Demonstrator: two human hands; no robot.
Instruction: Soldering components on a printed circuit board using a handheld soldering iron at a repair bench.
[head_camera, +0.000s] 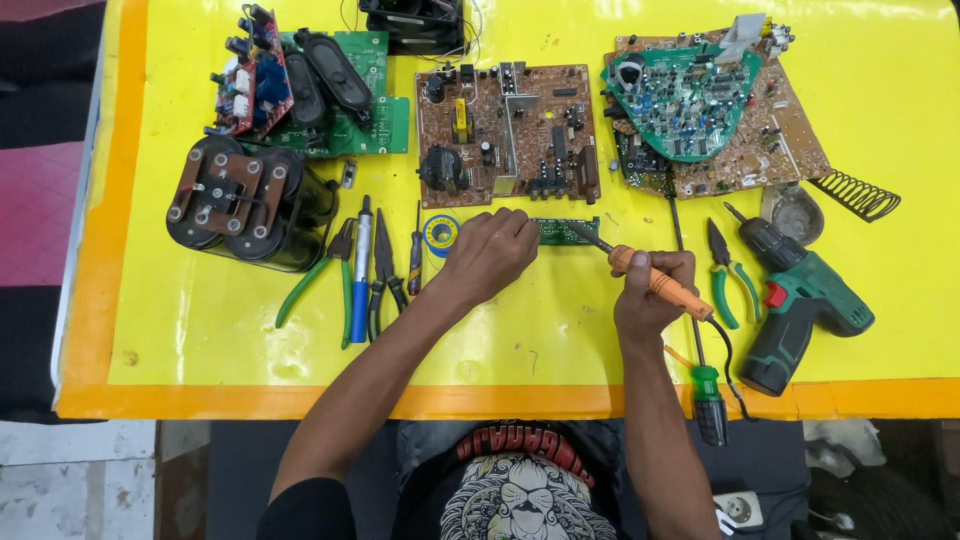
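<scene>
Two hands: both are engaged at the middle of the desk, one steadying, one working.
Left hand (490, 252): it is curled, knuckles up, with the fingertips pressed on the left end of a small green circuit strip (566, 231), apparently so that the strip is kept from sliding on the slick surface.
Right hand (652, 292): it is clenched around the orange handle of a soldering iron (655, 279), held pen-fashion and slanted so that the thin metal tip is brought down to the strip's right end.
Circuit strip: narrow, flat and green, it is laid just below the brown board, between the two hands.
Cord: a black lead is trailed from the iron's rear toward the desk's near edge.
Desk (200, 340): a glossy yellow sheet is bordered in orange; reflections suggest a smooth plastic skin.
Brown circuit board (505, 135): matte and crowded with components, it is set directly above the strip.
Solder reel (440, 235): a small round blue-and-yellow spool is kept just left of the left hand.
Hand tools (362, 270): green-handled pliers, cutters and a blue pen-like tool are lined up side by side, left of the reel.
Green pliers (728, 275): these are placed right of the iron.
Cordless drill (800, 300): dark green with a red switch, it is laid on its side, right of the pliers.
Green-handled screwdriver (700, 385): it overhangs the near edge.
</scene>
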